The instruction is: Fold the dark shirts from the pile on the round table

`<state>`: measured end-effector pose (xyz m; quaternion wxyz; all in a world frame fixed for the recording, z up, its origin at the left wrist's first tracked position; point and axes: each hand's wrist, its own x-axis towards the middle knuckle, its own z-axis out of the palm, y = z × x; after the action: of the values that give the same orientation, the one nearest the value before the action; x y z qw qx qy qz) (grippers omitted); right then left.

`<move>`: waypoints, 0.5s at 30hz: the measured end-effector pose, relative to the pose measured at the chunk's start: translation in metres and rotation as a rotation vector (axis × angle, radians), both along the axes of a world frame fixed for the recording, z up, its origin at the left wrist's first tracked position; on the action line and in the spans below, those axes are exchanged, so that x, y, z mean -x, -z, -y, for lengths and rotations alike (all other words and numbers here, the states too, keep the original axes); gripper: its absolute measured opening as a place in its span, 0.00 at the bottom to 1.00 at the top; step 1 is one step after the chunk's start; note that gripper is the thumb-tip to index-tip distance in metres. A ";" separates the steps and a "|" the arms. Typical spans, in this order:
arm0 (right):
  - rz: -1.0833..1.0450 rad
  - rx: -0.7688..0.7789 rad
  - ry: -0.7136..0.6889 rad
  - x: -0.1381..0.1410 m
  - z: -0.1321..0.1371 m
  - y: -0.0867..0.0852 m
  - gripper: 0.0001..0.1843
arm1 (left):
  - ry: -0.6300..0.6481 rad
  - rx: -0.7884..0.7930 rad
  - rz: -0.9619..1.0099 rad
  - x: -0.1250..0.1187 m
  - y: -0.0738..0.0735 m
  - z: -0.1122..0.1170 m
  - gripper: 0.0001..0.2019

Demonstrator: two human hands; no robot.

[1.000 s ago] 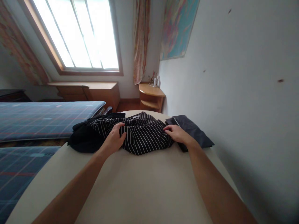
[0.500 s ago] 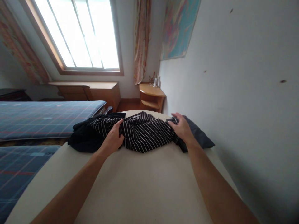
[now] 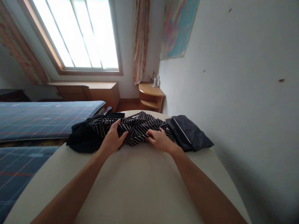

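A black garment with thin white stripes lies crumpled on a beige bed. My left hand presses on its left part, fingers curled into the cloth. My right hand sits at the garment's near edge, fingers bent and gripping the fabric. A plain black garment lies bunched to the left, under the striped one. A folded dark grey garment lies to the right of my right hand, apart from it.
A white wall runs along the bed's right side. To the left are two blue plaid mattresses. A wooden corner shelf and a low wooden cabinet stand under the window beyond the bed.
My right hand has moved left from the folded grey garment to the striped garment's near edge. The striped cloth is bunched tighter. My left hand has stayed in place.
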<state>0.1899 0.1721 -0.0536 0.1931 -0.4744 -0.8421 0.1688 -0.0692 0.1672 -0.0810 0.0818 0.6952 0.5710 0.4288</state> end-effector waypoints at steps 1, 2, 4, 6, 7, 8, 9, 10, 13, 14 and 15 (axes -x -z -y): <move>-0.124 0.009 0.025 -0.003 -0.003 -0.005 0.08 | -0.004 -0.011 0.027 -0.001 -0.002 0.001 0.33; -0.251 0.010 0.054 -0.007 -0.006 -0.010 0.10 | 0.004 -0.019 0.055 -0.003 -0.005 0.003 0.31; -0.479 -0.001 0.116 -0.014 -0.011 -0.020 0.13 | 0.044 -0.033 0.096 -0.006 -0.011 0.006 0.30; -0.636 -0.016 0.183 -0.022 -0.016 -0.026 0.16 | 0.110 -0.061 0.072 -0.008 -0.015 0.010 0.32; -0.687 -0.022 0.218 -0.026 -0.019 -0.027 0.17 | 0.148 -0.080 0.033 -0.009 -0.016 0.011 0.34; -0.718 -0.029 0.261 -0.030 -0.021 -0.026 0.18 | 0.183 -0.095 -0.013 -0.010 -0.016 0.012 0.35; -0.727 -0.043 0.313 -0.033 -0.024 -0.023 0.18 | 0.213 -0.099 -0.061 -0.010 -0.014 0.013 0.36; -0.715 -0.064 0.369 -0.036 -0.026 -0.020 0.18 | 0.235 -0.091 -0.099 -0.011 -0.012 0.014 0.36; -0.564 -0.149 0.470 -0.041 -0.029 -0.010 0.15 | 0.277 -0.011 -0.168 -0.011 -0.002 0.014 0.30; -0.486 -0.178 0.474 -0.041 -0.028 -0.009 0.12 | 0.299 0.019 -0.188 -0.011 0.001 0.013 0.26; -0.407 -0.203 0.469 -0.040 -0.026 -0.009 0.10 | 0.325 0.046 -0.210 -0.011 0.004 0.013 0.22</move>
<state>0.2296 0.1985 -0.0443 0.4375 -0.5903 -0.6664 0.1263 -0.0579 0.1545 -0.0853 0.1059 0.8171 0.4662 0.3221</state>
